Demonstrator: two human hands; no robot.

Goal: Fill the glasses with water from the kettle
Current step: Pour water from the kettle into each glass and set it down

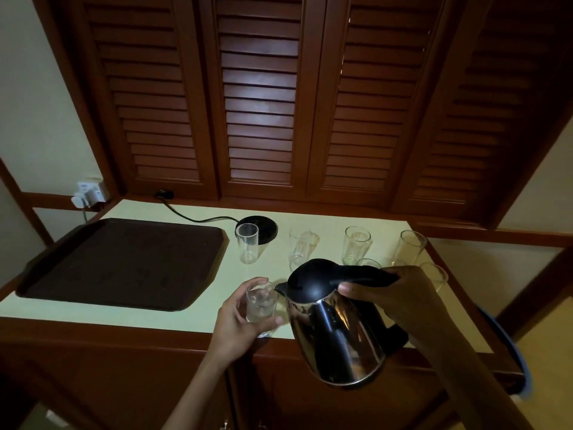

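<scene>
My right hand (400, 293) grips the black handle of a steel kettle (338, 330), tilted with its spout over a clear glass (259, 305). My left hand (238, 318) holds that glass near the counter's front edge; water shows inside it. Another glass (247, 243) stands upright by the kettle's black base (263, 226). Several more glasses stand behind the kettle, among them one (299, 243) at centre, one (356, 243) to its right and one (410, 248) at far right; some are partly hidden by the kettle and my hand.
A dark brown tray (124, 262) lies on the left of the pale counter (186, 318). The base's black cord (192, 217) runs to the back wall. Louvred wooden doors stand behind the counter. A wall socket (90, 192) is at left.
</scene>
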